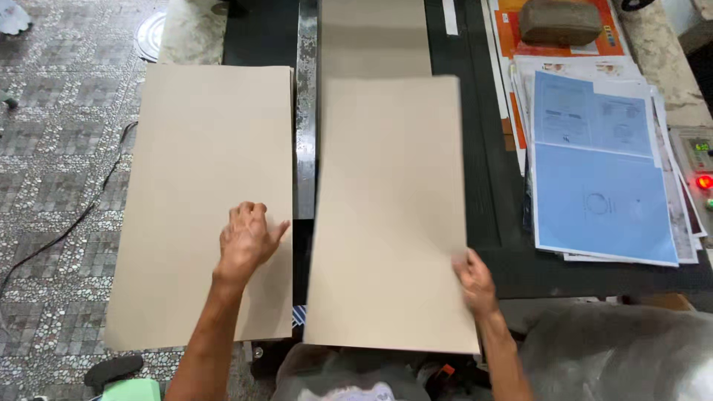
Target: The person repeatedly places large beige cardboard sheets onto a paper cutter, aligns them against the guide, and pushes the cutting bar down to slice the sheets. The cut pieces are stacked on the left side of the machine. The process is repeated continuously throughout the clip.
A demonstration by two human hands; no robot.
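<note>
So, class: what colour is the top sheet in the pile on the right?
Light blue top sheet, clearest in the head view.

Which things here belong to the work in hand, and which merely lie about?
In hand: stack of brown sheets under the left hand; single brown sheet gripped at its edge by the right hand.

Lying about: blue printed papers, brick-like block, black cable on the floor.
</note>
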